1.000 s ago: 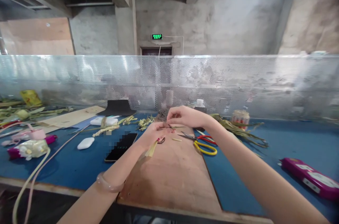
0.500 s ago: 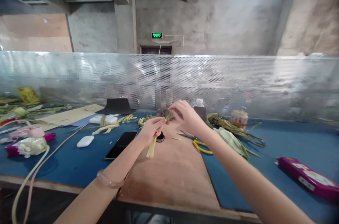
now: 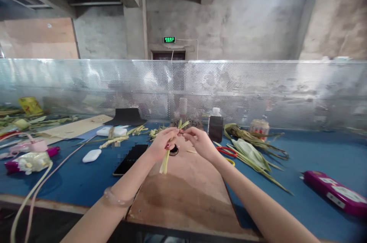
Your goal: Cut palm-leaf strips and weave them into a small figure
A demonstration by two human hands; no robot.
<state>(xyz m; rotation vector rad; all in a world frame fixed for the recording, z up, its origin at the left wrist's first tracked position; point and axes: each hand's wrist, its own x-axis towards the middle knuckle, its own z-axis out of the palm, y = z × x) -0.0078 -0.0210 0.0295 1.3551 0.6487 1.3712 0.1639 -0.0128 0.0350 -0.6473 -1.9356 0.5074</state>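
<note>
My left hand [image 3: 162,144] is closed around a small bundle of pale green-yellow leaf strips [image 3: 164,163]. The strips' lower ends hang below the palm, and short green tips stick up above the fingers. Close beside it, my right hand [image 3: 198,142] pinches thumb and fingers together at the bundle's upper part. What lies between those right fingertips is too small to make out. Beneath the hands lies a brown wooden board [image 3: 183,193]. A black ring [image 3: 174,150] is on it, near the left wrist.
Red-handled scissors [image 3: 227,151] and a yellow handle [image 3: 230,162] lie partly behind my right forearm. Leaves [image 3: 249,153] spread to the right, near a magenta device [image 3: 334,193]. A phone [image 3: 130,160] and a white case [image 3: 91,155] lie left. A perforated metal screen [image 3: 160,82] stands behind.
My right hand has come down and closed into a pinch beside the left, uncovering the green tips and the dark upright phone behind. The left hand keeps its hold.
</note>
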